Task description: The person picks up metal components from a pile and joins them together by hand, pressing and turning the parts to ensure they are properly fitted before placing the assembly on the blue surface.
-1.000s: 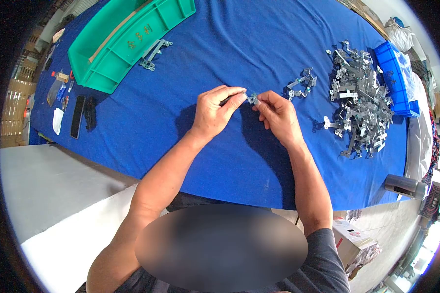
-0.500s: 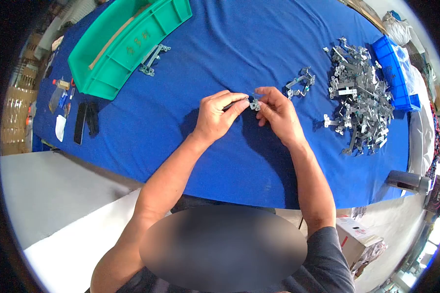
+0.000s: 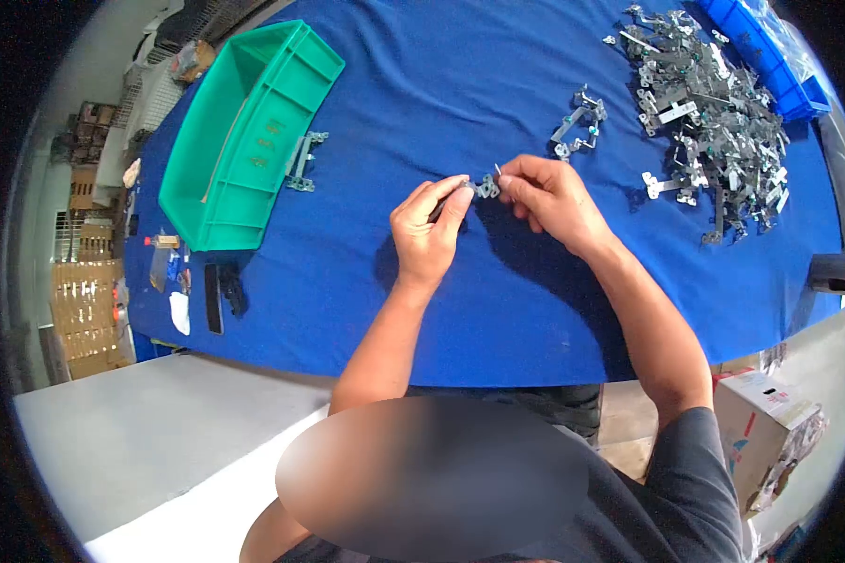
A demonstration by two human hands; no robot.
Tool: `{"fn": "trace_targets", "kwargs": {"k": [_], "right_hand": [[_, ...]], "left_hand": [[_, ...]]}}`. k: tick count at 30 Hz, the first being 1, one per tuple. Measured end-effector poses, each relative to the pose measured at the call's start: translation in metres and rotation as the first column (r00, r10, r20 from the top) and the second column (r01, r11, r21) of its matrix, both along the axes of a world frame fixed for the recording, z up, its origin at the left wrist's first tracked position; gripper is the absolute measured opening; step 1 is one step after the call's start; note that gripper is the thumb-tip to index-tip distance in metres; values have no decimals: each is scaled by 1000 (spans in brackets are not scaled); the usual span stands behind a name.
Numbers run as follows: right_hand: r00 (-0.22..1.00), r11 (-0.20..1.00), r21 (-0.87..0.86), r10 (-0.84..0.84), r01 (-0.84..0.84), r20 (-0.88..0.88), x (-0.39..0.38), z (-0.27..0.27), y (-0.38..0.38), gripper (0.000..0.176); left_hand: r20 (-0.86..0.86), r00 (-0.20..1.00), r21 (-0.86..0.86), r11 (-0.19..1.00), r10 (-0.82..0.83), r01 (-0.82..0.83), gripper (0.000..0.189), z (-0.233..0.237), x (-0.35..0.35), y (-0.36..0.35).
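Over the middle of the blue cloth, my left hand [image 3: 424, 230] is closed on a small metal hinge bracket [image 3: 487, 188] between thumb and fingers. The bracket's silver end, with holes in it, sticks out to the right; the rest is hidden by my fingers. My right hand [image 3: 552, 199] is closed in a pinch beside that end. Something thin and pale shows at its fingertips, too small to name. Just beyond, a few metal hinge brackets [image 3: 580, 122] lie on the cloth.
A large heap of similar metal brackets [image 3: 709, 122] lies at right, against a blue bin [image 3: 760, 56]. At left stands a green bin [image 3: 270, 141], with more brackets [image 3: 304, 161] beside it. A phone [image 3: 214, 298] and small items lie near the left edge.
The view has turned and shifted, so the table's contents sit differently in it. My right hand has drawn slightly away from the bracket's end; my left hand keeps its hold.
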State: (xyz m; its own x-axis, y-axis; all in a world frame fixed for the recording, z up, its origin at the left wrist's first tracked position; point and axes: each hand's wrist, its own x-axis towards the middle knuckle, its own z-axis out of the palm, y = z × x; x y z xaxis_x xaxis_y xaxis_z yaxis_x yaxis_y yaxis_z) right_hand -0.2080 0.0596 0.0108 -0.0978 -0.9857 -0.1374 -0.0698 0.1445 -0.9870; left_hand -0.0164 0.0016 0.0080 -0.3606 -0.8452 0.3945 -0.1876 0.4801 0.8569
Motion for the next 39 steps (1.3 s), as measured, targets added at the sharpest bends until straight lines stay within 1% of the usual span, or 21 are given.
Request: {"fn": "trace_targets", "kwargs": {"k": [1,2,3,4,9,10,12,13,16,17,20,23,24,26,27,30,32,33,35,38,39], "right_hand": [[996,1000,-25,8,-10,-84,2,2,1,23],[994,999,-48,21,-26,-103,4,1,0,22],[991,997,-66,30,-39,-127,4,-1,0,22],[987,995,-82,37,-50,-155,3,-2,1,22],[988,993,-105,45,-61,-148,2,-1,2,20],[987,992,-108,44,-61,-156,3,-1,1,19],[986,996,-41,68,-75,-152,0,4,2,20],[985,997,-7,80,-82,-150,-1,6,2,20],[998,994,-105,41,-37,39,0,-7,1,25],[993,992,-89,92,-86,67,-4,-14,-3,30],[989,990,-79,124,-118,84,-3,-2,-1,27],[993,993,-36,115,-115,8,-5,-5,-1,25],[997,996,-63,67,-65,26,-4,-6,-1,24],[998,993,-117,-26,34,65,1,-6,0,24],[994,991,-115,-55,65,94,1,-6,-1,23],[971,982,-109,-131,155,198,3,-4,-2,21],[942,971,-104,-177,213,284,6,-4,-3,20],[950,978,-99,-151,184,274,4,-5,-3,20],[963,988,-89,-97,123,253,0,-9,-4,22],[999,999,-48,23,-21,37,1,-2,2,24],[998,995,-95,35,-39,-43,3,-1,2,25]], "left_hand": [[-28,999,34,999,23,-22,17,-4,1,0],[-56,997,72,997,46,-42,18,-8,2,-1],[-65,998,39,999,14,-12,17,-10,2,-3],[-55,998,58,998,14,-10,17,-11,3,-2],[2,1000,155,988,3,-3,16,-8,4,-1],[9,1000,113,994,-14,13,16,-7,3,-1],[24,999,33,999,-44,44,17,-4,0,-1],[33,998,29,999,-48,47,16,-4,-1,-1],[55,997,26,998,-57,55,17,-4,-1,0],[58,996,33,998,-61,59,17,-4,-1,1],[72,993,24,996,-90,88,18,-5,-1,0],[128,982,18,991,-137,136,18,-3,-1,1],[152,976,19,988,-154,153,18,-3,-1,1],[103,987,-22,992,-124,127,16,-3,-3,1],[78,991,-45,993,-107,111,15,-3,-4,1],[44,998,-11,999,-37,37,16,-4,-1,1],[41,999,-7,1000,-26,27,16,-3,-1,1],[40,999,-3,1000,-21,21,16,-2,-1,1],[-23,1000,95,995,12,-10,16,-9,1,0],[-119,992,245,969,43,-13,16,-11,2,-1],[-152,987,296,955,51,-4,16,-11,2,0]]}}
